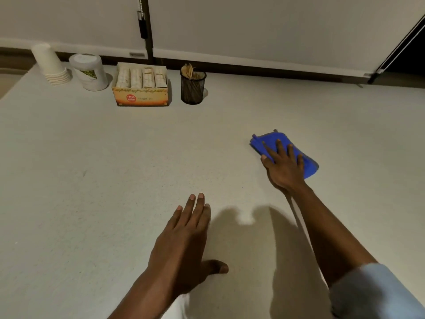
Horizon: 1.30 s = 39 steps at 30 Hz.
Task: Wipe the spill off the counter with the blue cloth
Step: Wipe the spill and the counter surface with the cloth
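Observation:
A folded blue cloth (264, 143) lies on the pale speckled counter (138, 157), right of centre. My right hand (284, 166) rests flat on top of the cloth, fingers spread and pressing it down, covering its middle. My left hand (186, 236) lies flat on the bare counter nearer to me, fingers together and thumb out, holding nothing. I cannot make out a spill on the counter surface.
Along the back edge stand a stack of paper cups (51, 65), a white jar (88, 72), an open box of tea sachets (141, 85) and a black mesh cup of wooden stirrers (192, 87). White cabinet doors (264, 31) rise behind.

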### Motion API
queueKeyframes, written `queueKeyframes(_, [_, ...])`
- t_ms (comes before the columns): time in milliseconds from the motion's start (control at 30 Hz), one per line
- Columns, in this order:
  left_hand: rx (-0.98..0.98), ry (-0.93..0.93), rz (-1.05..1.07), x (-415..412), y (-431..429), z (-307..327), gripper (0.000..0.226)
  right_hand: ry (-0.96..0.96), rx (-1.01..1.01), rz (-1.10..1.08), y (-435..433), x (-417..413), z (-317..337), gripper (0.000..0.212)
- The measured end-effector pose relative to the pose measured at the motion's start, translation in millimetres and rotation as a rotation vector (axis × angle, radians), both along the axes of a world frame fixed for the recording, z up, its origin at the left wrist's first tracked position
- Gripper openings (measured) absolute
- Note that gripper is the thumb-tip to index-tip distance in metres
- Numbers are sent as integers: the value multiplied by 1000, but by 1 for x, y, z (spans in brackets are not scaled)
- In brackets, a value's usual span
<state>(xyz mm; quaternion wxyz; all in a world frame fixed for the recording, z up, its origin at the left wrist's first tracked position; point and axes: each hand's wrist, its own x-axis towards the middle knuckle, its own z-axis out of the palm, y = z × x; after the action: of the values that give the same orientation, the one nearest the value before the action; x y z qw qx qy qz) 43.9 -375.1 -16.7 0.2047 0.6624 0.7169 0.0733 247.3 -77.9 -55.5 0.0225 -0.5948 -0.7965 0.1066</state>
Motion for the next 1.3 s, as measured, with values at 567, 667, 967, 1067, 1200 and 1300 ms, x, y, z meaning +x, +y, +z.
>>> queueKeyframes(567, [-121,-113,-123,34,16,-18,142,20,-17,366,17,-27,0,55])
queueKeyframes(667, [-161,-38,-191,32,20,-27,131,1,-52,229,52,-50,2,58])
queueKeyframes(967, [-40,65,-20,27,23,-45,107,74,-37,746,-41,-158,4,54])
queueKeyframes(1067, [-43,-98,-77,22,13,-59,91,119,-24,877,-65,-143,-1,53])
queueKeyframes(1200, [-127,-96,-142,23,15,-35,117,141,-19,720,-46,-90,0,52])
queueKeyframes(1300, [-82,-110,-164,30,13,-19,137,107,18,417,-13,-26,0,50])
